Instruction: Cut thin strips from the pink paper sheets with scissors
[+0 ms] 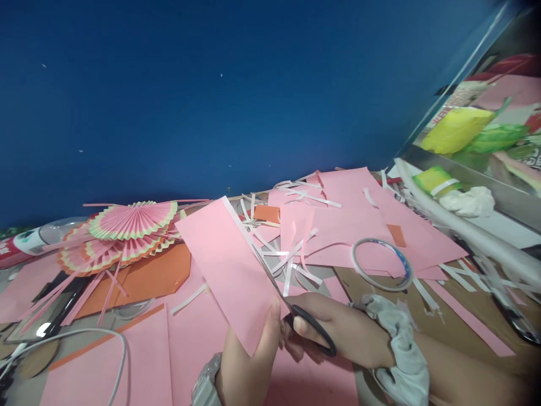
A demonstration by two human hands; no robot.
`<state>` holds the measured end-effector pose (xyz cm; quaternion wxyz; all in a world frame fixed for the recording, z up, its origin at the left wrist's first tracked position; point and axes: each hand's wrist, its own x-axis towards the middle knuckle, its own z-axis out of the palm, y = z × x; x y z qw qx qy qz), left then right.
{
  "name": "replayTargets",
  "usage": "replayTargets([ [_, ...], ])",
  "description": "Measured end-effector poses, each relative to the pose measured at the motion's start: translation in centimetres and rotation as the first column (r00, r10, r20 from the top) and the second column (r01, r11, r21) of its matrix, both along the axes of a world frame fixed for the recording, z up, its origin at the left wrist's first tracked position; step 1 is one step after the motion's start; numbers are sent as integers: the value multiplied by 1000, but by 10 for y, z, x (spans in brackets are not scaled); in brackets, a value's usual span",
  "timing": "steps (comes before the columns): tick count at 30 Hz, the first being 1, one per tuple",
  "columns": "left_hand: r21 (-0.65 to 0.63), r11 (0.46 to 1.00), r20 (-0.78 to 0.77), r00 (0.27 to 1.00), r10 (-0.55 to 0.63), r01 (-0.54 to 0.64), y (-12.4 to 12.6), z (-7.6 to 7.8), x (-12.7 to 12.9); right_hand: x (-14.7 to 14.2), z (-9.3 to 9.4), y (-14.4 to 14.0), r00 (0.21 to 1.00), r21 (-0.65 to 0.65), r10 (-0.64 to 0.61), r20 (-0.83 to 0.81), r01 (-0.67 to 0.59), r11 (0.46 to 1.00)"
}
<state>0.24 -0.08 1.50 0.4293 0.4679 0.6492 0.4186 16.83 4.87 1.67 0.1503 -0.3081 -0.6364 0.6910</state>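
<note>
My left hand [253, 355] pinches the lower end of a pink sheet of paper [230, 265], its thumb on the near face. Along the sheet's upper right edge runs a narrow white strip. A pair of scissors [313, 327] with black handles is in my right hand [325, 321], the thumb through one loop. The blades lie along the sheet's right edge, pointing up and left; how far apart they are is hard to tell. Beyond the blades, curled white paper strips [291, 256] lie in a heap.
Pink folded paper fans [135, 220] and an orange sheet [147, 276] lie at left, near a bottle [34, 245] and a white cable [122, 349]. A roll of tape [359, 265] sits on pink sheets at right. A blue wall [211, 101] closes off the back.
</note>
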Motion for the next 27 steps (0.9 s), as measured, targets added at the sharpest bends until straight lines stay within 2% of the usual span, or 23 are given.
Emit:
replayTargets([
  [3, -44, 999, 63, 998, 3, -1, 1, -2, -2, 0, -2, 0, 1000, -14, 10, -17, -11, 1000],
  [12, -73, 994, 160, 985, -66, 79, 2, 0, -2, -1, -4, 0, 1000, 8, -2, -25, 2, 1000],
  [17, -94, 993, 113, 992, -54, 65, 0, -4, -5, -1, -4, 1, 1000, 13, 8, -28, -8, 1000],
  [21, -78, 994, 142, 988, -61, 72, 0, -5, -5, -1, -4, 2, 999, -2, 12, -39, -12, 1000],
  [27, -68, 994, 49, 995, -86, 89, -1, -8, -7, -1, -2, 2, 999, -4, 12, -51, -13, 1000],
])
